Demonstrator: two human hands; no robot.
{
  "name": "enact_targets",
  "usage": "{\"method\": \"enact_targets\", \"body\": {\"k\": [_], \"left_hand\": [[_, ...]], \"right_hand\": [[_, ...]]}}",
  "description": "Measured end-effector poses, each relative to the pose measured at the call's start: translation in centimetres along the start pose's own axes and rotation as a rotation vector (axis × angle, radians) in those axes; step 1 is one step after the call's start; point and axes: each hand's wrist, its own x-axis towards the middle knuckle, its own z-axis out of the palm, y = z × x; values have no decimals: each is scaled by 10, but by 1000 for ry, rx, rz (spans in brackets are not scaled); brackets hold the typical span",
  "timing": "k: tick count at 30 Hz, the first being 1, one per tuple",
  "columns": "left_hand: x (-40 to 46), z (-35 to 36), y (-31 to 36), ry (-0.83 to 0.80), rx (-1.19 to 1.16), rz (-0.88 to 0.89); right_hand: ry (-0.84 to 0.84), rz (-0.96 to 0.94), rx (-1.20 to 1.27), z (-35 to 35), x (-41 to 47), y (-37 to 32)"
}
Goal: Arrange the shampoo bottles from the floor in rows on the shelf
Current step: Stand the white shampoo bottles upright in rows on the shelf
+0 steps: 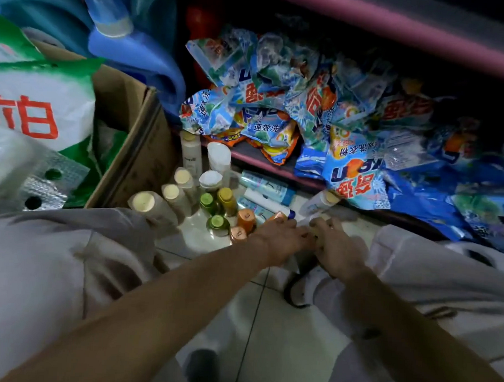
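Beside shelf edge [263, 162], hands meet, bottles [215, 209] crowd left

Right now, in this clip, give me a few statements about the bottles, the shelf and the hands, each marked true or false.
1. Both hands, left hand and right hand, meet low over the floor beside the orange-capped bottles. True.
2. The shelf is stacked with neat rows of bottles. False: it holds a heap of detergent packets.
3. Several cream-capped bottles stand upright on the floor next to the cardboard box. True.
4. The green-capped bottles lie inside the cardboard box. False: they stand on the floor among the other bottles.
5. A pale bottle lies tilted just beyond the hands. True.
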Motion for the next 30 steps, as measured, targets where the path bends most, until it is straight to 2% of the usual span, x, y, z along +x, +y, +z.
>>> {"method": "enact_targets", "body": {"k": [4, 6, 12, 18, 21, 24, 27, 29, 30], "left_hand": [[14, 24, 9, 38, -6, -36], [15, 34, 10, 46, 67, -28], [14, 45, 9, 54, 160, 28], [4, 57, 13, -166, 261, 1], [5, 48, 12, -147, 147, -75], [6, 36, 14, -187, 54, -182], [0, 21, 2, -246, -194, -355], [-60, -12, 7, -78, -250, -409], [-66, -19, -2, -41, -305, -406]], "right_hand": [[-24, -18, 84, 6, 4, 5], [-4, -23, 85, 11, 7, 9], [9, 8, -54, 20, 19, 12], [42, 73, -95, 22, 8, 14], [52, 59, -138, 21, 6, 12], [-8, 28, -183, 22, -2, 17], [-80, 59, -145, 12, 4, 17], [47, 0, -78, -10, -43, -11], [60, 1, -33, -14, -39, -11]]}}
